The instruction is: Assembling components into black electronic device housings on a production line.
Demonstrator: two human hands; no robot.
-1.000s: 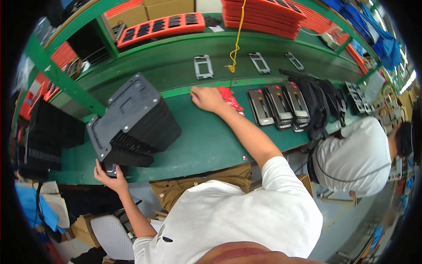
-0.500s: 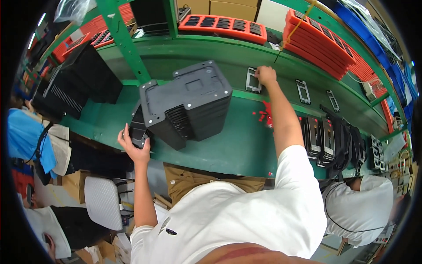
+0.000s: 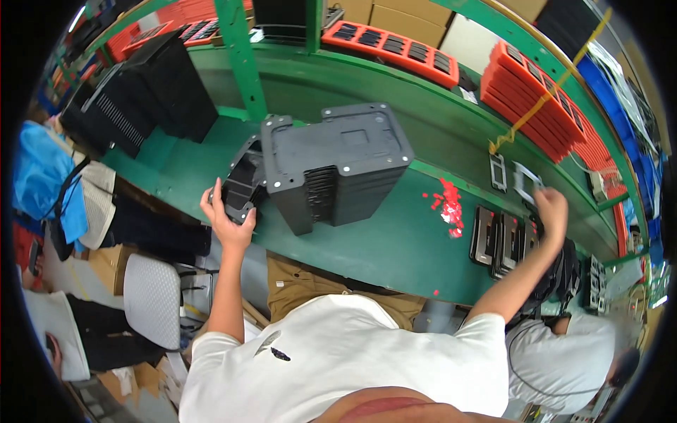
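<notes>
My left hand [image 3: 233, 227] grips the near end of a black plastic cover [image 3: 243, 185], with thumb and fingers on either side. This cover is tilted against the left side of a tall stack of dark grey notched plastic covers [image 3: 338, 144]. Out to the right, my right hand [image 3: 553, 210] is closed on a thin light-grey rectangular frame [image 3: 523, 180], held near the green back panel. Another such frame [image 3: 498, 173] leans against that panel just left of it. Below my right forearm stand several dark metal-edged parts [image 3: 504, 240] in a row.
Small red pieces [image 3: 450, 208] lie scattered on the green bench [image 3: 367, 254]. Red trays [image 3: 388, 53] line the shelf above, with a tall tray stack [image 3: 532, 106] at right. Black stacks [image 3: 169, 88] stand at the left end. Co-workers sit on both sides.
My right hand has taken the leftmost grey frame off the back panel and moved right with it. The view has shifted. My left hand still holds the black cover, now tilted more open.
</notes>
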